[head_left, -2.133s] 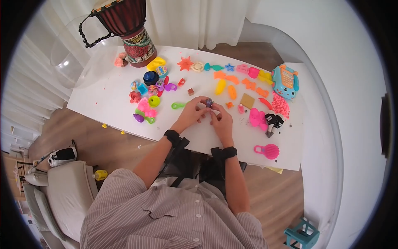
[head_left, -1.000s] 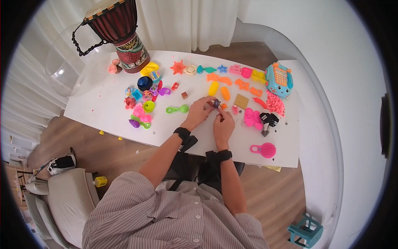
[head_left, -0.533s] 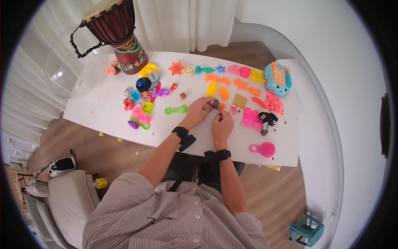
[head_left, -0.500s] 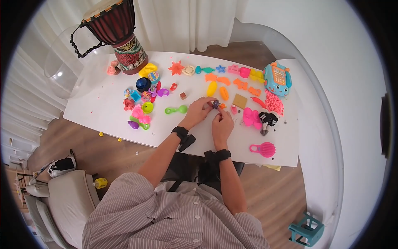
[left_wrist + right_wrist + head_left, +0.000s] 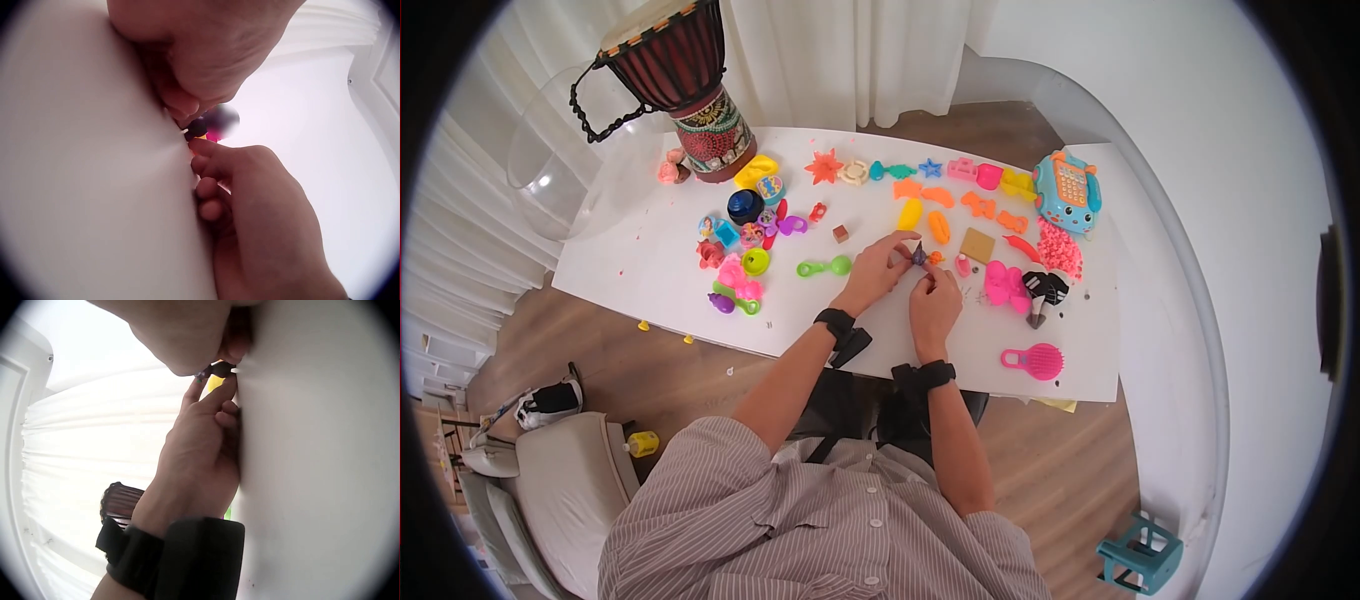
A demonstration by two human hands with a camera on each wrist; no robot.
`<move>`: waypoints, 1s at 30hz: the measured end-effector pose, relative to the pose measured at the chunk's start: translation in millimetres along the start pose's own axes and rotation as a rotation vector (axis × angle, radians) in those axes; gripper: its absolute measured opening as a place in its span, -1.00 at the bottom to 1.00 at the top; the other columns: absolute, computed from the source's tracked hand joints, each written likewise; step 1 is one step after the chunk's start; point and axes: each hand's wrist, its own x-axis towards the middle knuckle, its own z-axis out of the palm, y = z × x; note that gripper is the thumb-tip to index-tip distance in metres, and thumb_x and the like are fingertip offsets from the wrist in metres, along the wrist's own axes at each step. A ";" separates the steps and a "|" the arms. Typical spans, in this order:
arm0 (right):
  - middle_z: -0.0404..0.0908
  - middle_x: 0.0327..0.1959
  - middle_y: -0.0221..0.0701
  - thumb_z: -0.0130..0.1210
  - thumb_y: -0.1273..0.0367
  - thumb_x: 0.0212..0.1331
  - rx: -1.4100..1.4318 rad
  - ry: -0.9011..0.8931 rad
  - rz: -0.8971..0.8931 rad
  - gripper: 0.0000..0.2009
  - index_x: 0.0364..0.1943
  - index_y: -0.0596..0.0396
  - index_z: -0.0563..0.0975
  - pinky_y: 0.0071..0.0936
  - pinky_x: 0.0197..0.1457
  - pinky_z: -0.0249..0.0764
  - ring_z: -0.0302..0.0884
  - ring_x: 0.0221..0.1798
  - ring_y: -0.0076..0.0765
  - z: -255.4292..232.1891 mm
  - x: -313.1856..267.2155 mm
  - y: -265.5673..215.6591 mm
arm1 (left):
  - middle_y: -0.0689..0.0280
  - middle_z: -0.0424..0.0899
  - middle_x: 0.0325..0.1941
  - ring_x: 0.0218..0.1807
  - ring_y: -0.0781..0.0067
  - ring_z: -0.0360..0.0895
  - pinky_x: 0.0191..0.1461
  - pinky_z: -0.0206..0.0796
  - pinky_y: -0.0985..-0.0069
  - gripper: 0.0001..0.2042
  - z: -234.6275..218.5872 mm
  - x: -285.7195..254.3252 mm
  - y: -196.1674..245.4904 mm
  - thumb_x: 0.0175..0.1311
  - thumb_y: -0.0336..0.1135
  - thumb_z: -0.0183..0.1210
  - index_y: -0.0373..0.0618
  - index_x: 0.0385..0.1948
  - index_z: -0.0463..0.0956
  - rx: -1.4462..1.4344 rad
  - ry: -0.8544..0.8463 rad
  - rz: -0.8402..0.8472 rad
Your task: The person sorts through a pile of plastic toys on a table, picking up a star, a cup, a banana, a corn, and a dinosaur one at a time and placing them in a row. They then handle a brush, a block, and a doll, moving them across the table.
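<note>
A small dark purple toy with a narrow top sits between my two hands, low over the white table. My left hand pinches it from the left, index finger on its far side and thumb nearer me. From the right, my right hand has its thumb and fingertips on it. In the right wrist view the dark toy shows partly between the fingers, with a pale tip at the tabletop. A small orange toy lies just past my right fingertips.
A brown cube and a green spoon-like toy lie left of my hands. Beyond are a yellow mould and a tan square. A pink brush, toy phone and tall drum stand or lie farther out.
Both hands have shifted right across the table with the toy since the oldest frame. Within the last half second the toy has turned, its outline going from spiky and wide to narrow and pointed.
</note>
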 end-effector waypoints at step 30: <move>0.68 -0.32 -0.24 0.08 0.60 0.15 0.109 0.060 -0.025 -0.87 -0.32 0.15 0.63 -0.22 -0.13 0.55 0.66 -0.27 -0.05 -0.3 -3.4 4.0 | 0.20 0.56 0.11 0.01 -0.02 0.65 0.01 0.58 0.11 -0.63 -119.3 -86.3 -50.4 0.21 -0.37 0.37 0.08 0.07 0.57 0.566 0.288 0.019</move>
